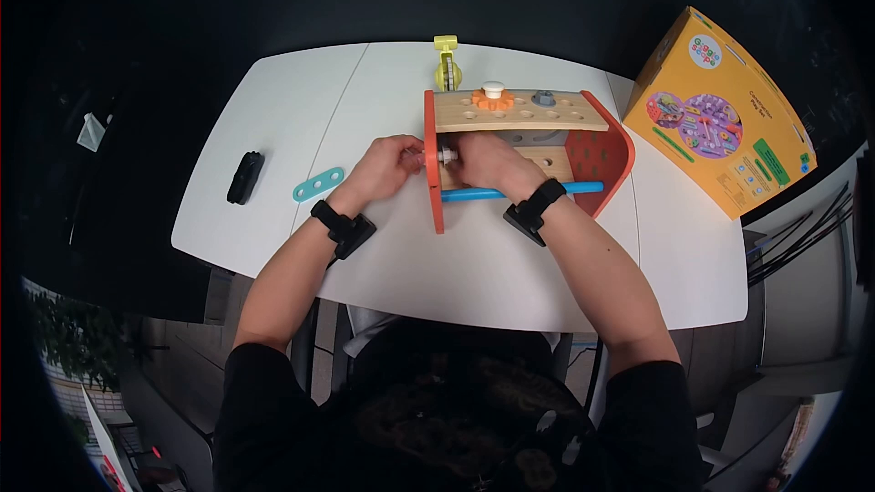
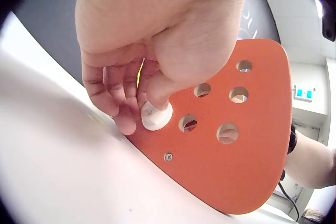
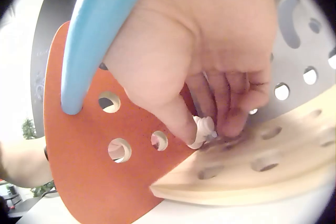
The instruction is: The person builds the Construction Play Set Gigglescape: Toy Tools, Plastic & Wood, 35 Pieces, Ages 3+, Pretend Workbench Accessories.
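Observation:
An orange-red side panel (image 2: 220,161) with round holes forms one end of a toy workbench (image 1: 519,114). On that panel's outer face my left hand (image 1: 385,169) pinches the round white head (image 2: 157,117) of a toy bolt between thumb and fingers. Inside the workbench, my right hand (image 1: 497,164) reaches under the wooden top and over the blue bar (image 1: 474,193). Its thumb and fingertips pinch the white threaded end (image 3: 203,128) of the bolt, which pokes through the panel close above the lower wooden board (image 3: 241,176). The right fingertips are partly hidden in the head view.
An orange gear with a white knob (image 1: 493,91) and a grey nut (image 1: 543,97) sit on the wooden top. A yellow-green toy piece (image 1: 447,64) stands behind. To the left lie a teal strip (image 1: 318,184) and a black object (image 1: 244,178). A yellow box (image 1: 720,118) stands right.

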{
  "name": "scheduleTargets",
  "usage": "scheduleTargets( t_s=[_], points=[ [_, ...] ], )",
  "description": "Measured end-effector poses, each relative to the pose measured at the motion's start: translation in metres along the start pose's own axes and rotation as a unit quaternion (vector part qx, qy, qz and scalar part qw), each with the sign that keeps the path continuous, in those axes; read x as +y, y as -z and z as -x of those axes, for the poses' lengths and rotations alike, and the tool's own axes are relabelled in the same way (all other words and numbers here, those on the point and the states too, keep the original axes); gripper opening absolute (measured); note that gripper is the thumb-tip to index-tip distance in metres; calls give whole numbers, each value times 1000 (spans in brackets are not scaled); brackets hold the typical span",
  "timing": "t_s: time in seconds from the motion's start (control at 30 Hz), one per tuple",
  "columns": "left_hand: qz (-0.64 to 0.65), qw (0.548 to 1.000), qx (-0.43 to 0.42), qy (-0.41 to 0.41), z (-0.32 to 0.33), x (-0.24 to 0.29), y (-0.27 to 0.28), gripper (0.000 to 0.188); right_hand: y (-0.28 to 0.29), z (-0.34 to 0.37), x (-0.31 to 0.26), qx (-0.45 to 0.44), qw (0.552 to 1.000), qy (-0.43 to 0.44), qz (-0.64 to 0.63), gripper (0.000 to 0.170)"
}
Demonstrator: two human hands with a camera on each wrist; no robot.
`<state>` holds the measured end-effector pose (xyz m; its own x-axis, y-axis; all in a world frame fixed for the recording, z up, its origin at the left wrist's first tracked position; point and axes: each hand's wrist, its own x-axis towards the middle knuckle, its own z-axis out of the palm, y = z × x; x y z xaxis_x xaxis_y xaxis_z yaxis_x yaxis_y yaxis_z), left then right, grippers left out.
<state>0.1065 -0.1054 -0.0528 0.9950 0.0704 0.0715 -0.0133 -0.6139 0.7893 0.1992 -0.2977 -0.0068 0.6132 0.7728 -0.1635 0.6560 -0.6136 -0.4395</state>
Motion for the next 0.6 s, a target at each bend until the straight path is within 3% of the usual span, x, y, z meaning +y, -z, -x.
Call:
scheduleTargets(
  t_s=[0.07, 0.2, 0.27, 0.37, 0.6],
  points=[
    [-4, 1000, 1, -1, 0, 0, 0, 22, 1, 5, 0, 51, 996, 44, -49, 32],
    [-16, 1000, 1, -1, 0, 1, 0, 22, -1, 4, 2, 39, 998, 20, -40, 35],
    [-15, 1000, 1, -4, 0, -1, 0, 22, -9, 0, 8, 94, 994, 55, -31, 26],
    [-8, 1000, 4, -8, 0, 0, 0, 21, -12, -7, 11, 43, 999, 30, 13, 25],
    [-6, 1000, 1, -7, 1, 1, 0, 21, -8, -5, 6, 11, 999, 18, 29, 28]
  ],
)
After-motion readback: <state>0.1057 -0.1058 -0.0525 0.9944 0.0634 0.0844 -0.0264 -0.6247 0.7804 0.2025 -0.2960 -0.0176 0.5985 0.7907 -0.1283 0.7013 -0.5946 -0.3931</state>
